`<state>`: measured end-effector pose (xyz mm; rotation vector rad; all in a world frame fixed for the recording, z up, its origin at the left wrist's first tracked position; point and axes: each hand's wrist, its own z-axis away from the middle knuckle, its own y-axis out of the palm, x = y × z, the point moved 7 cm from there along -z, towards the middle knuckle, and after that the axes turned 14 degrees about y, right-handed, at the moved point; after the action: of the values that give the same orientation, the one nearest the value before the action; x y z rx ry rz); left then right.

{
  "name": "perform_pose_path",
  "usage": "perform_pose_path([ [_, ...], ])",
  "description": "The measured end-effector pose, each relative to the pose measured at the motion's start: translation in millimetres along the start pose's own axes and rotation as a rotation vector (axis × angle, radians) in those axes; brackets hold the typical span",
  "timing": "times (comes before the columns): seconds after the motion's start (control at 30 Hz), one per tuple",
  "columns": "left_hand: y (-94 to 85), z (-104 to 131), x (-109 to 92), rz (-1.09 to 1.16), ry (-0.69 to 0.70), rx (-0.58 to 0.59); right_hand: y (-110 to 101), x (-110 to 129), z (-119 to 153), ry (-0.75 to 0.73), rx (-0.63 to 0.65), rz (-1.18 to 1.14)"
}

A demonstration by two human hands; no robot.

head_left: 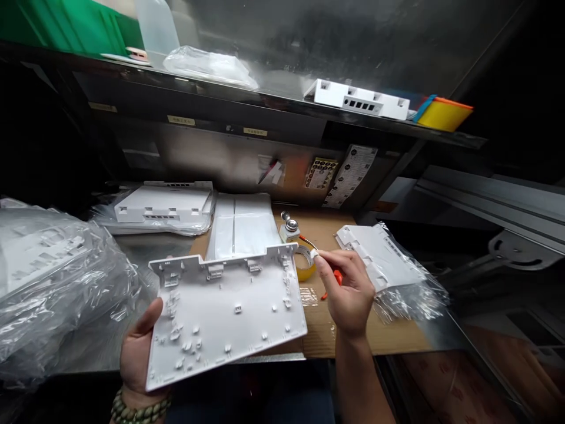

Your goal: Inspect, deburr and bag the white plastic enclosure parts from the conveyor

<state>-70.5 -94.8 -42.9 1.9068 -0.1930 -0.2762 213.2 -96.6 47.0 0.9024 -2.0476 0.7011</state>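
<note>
My left hand grips the left edge of a white plastic housing panel, its thumb on the near face. The panel is tilted, with its ribbed and clipped inner side facing me. Just past the panel's upper right corner, my right hand is closed in a pinch on a small white piece. A roll of yellow tape lies behind that corner, and a metal-topped dispenser bottle stands beyond it. An orange-handled tool is partly hidden by my right hand.
Bagged white panels pile up at the left. Stacked housings and flat plastic bags lie at the back. Another housing rests on plastic wrap at the right. Above runs a shelf with a yellow container.
</note>
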Motion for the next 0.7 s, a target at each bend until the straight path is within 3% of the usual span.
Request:
perform_pose_path([
  [0.13,2.1,4.7,8.6,0.026,0.034,0.025,11.2,-2.0,-0.9,0.002,0.033,0.046],
  [0.37,11.0,-1.6,14.3,0.008,0.061,0.007,6.1,-11.6,5.8,0.030,0.018,0.029],
  [0.57,-3.0,1.4,22.5,-0.133,-0.065,-0.126,5.5,-20.8,7.8,0.053,0.029,0.027],
  [0.7,1.7,-0.1,26.3,-0.150,-0.109,-0.063,0.9,-41.0,5.8,0.068,0.028,0.077],
])
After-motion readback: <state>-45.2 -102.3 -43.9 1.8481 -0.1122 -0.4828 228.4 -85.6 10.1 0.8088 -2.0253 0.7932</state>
